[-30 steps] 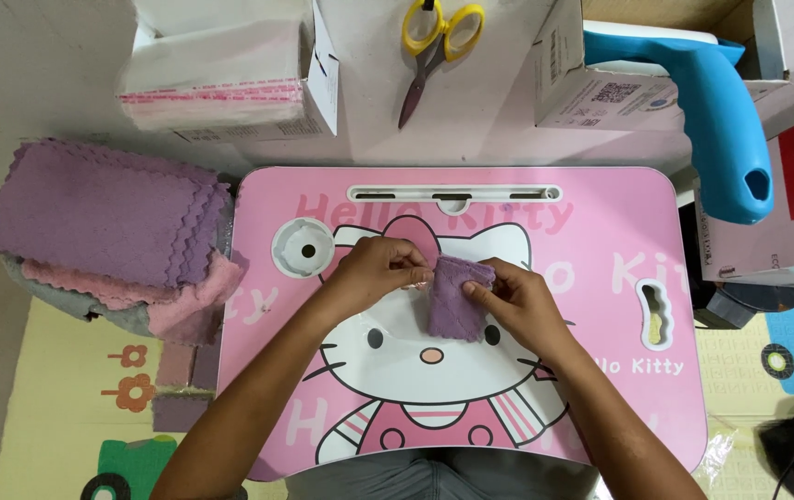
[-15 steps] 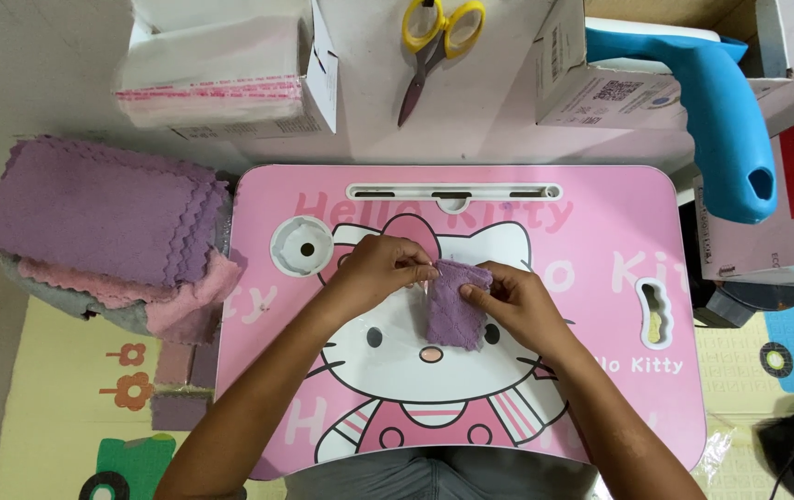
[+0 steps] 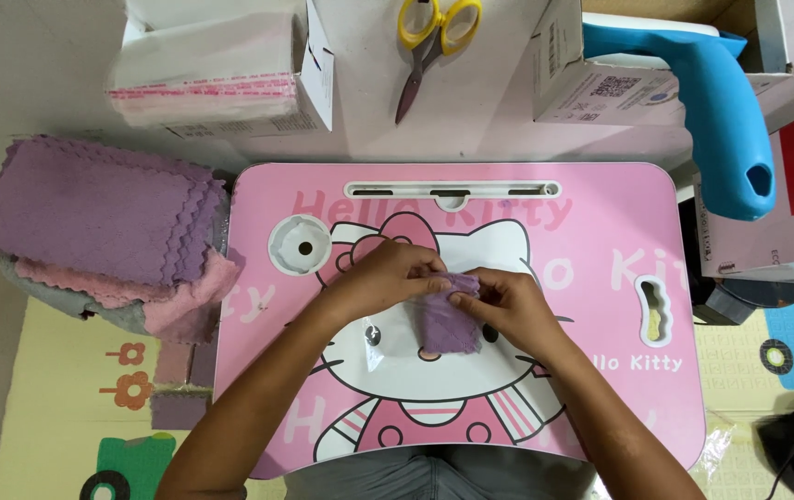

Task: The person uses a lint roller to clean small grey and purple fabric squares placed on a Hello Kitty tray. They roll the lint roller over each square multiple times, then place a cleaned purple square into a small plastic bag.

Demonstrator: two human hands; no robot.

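Observation:
A small folded purple cloth (image 3: 445,324) lies at the middle of a pink lap table (image 3: 601,278) printed with a cartoon cat. My left hand (image 3: 386,276) pinches the cloth's top left edge. My right hand (image 3: 501,306) grips its top right corner, and the fingertips of both hands meet over the cloth's upper edge. The cloth hangs down flat against the tabletop below the fingers.
A stack of purple and pink cloths (image 3: 101,218) sits left of the table. Behind it are a box of clear bags (image 3: 217,69), yellow-handled scissors (image 3: 429,42), a cardboard box (image 3: 601,79) and a blue handled tool (image 3: 721,120). A round cup recess (image 3: 299,244) marks the table's left.
Both hands have drawn closer together over the cloth's top edge, and the cloth has become narrower and more folded than a second ago.

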